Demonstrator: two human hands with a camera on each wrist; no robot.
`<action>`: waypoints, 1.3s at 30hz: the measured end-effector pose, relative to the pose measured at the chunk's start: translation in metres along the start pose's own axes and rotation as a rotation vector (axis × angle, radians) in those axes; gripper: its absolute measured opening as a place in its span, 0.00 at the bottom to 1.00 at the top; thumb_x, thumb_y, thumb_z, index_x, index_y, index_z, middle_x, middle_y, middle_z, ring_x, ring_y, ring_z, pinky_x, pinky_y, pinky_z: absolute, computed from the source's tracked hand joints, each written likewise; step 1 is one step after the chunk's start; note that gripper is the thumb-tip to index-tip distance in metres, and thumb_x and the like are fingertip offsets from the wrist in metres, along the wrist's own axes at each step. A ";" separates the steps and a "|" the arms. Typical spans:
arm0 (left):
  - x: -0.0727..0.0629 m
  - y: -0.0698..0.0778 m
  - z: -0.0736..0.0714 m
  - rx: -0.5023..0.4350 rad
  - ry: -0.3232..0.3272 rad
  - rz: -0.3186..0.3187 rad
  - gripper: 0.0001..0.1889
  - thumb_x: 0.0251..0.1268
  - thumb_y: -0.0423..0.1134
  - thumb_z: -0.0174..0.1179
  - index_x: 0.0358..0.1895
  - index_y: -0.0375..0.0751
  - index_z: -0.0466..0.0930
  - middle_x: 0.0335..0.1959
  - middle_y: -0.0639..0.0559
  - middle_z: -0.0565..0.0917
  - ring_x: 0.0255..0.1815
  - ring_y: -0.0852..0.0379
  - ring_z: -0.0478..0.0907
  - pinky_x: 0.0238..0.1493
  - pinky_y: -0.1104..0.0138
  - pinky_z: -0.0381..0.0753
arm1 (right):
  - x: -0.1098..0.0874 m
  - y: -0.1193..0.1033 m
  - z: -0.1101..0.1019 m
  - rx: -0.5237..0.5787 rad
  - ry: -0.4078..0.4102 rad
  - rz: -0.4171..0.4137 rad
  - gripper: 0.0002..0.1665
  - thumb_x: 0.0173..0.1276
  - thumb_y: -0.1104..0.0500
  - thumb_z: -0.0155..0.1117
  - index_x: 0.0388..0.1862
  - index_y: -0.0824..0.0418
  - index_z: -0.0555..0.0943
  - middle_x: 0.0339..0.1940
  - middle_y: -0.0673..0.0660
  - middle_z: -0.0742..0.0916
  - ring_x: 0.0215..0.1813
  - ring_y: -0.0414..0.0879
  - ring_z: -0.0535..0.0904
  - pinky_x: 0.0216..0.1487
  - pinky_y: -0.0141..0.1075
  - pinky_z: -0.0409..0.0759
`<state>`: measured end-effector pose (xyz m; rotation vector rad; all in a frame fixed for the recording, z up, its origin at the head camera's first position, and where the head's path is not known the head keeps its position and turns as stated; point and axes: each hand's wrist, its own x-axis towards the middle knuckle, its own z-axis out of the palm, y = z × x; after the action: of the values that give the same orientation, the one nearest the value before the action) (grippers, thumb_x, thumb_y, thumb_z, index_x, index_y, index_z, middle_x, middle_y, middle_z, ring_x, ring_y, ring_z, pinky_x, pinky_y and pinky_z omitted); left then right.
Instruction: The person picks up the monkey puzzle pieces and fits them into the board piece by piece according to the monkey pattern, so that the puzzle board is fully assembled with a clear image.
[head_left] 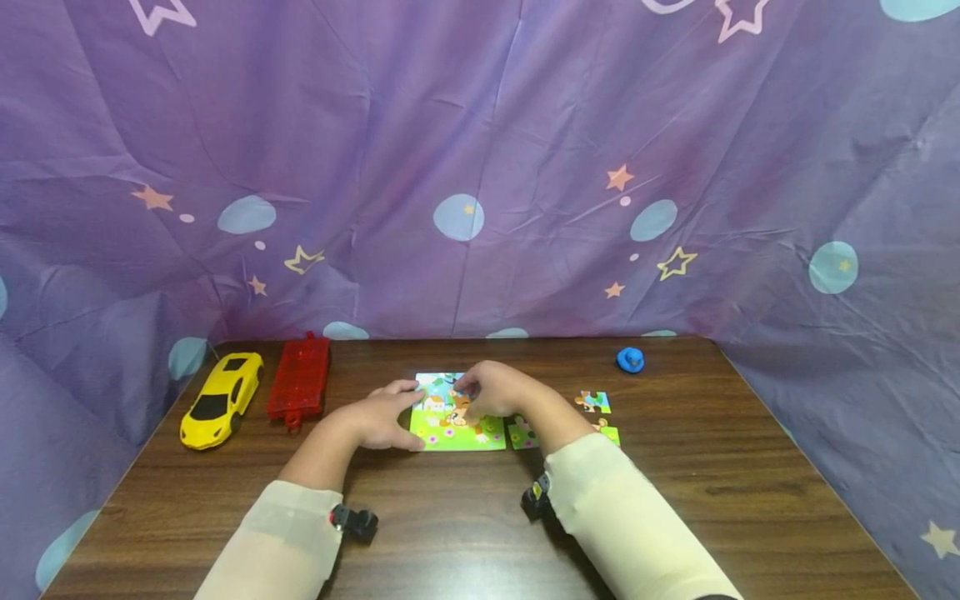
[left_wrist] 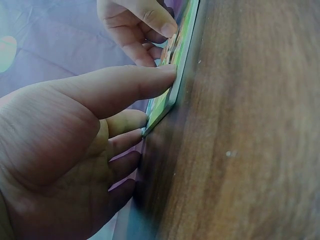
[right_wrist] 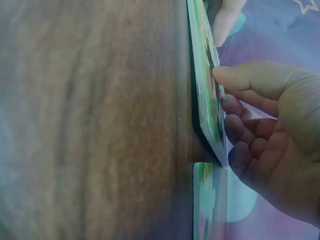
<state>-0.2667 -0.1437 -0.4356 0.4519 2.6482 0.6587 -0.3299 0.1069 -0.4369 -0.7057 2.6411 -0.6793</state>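
Observation:
A jigsaw puzzle (head_left: 457, 437) with a cartoon animal, a house and green grass lies flat on the table. My left hand (head_left: 386, 417) rests at its left edge, fingers spread and fairly straight, with the thumb on the near-left corner (left_wrist: 167, 95). Over the puzzle's upper right part, my right hand (head_left: 498, 389) has its fingers curled and pinches a puzzle piece, mostly hidden beneath the hand. In the right wrist view, that thumb (right_wrist: 230, 77) touches the puzzle's face. Loose pieces (head_left: 522, 435) lie just right of the puzzle, partly covered by the right wrist.
More loose puzzle pieces (head_left: 597, 402) lie beyond the right forearm. A small blue object (head_left: 631, 360) sits at the back right. On the left stand a yellow toy car (head_left: 222, 400) and a red translucent plastic tray-like thing (head_left: 302, 375). A purple curtain (head_left: 420, 167) hangs behind the wooden table (head_left: 420, 533).

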 end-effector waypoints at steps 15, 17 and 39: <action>0.001 0.001 0.002 0.001 0.002 -0.004 0.51 0.60 0.55 0.76 0.85 0.48 0.62 0.89 0.46 0.55 0.88 0.36 0.53 0.83 0.34 0.60 | -0.002 -0.003 -0.001 -0.019 0.002 0.034 0.35 0.55 0.59 0.84 0.64 0.53 0.88 0.55 0.52 0.92 0.58 0.47 0.85 0.70 0.48 0.82; 0.001 0.001 0.002 0.000 0.001 -0.003 0.51 0.60 0.55 0.76 0.85 0.48 0.62 0.89 0.46 0.55 0.88 0.36 0.52 0.83 0.34 0.60 | -0.002 -0.003 -0.001 -0.020 0.003 0.032 0.34 0.55 0.59 0.85 0.64 0.54 0.88 0.55 0.53 0.92 0.58 0.48 0.85 0.70 0.48 0.82; 0.001 -0.001 0.001 0.005 0.008 0.010 0.51 0.60 0.55 0.76 0.85 0.46 0.62 0.89 0.45 0.55 0.88 0.35 0.53 0.83 0.35 0.60 | 0.000 0.006 0.000 0.078 0.002 0.009 0.30 0.55 0.58 0.86 0.59 0.54 0.89 0.49 0.50 0.90 0.53 0.43 0.83 0.64 0.43 0.84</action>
<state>-0.2673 -0.1441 -0.4369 0.4652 2.6576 0.6591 -0.3325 0.1114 -0.4406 -0.6709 2.6019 -0.7762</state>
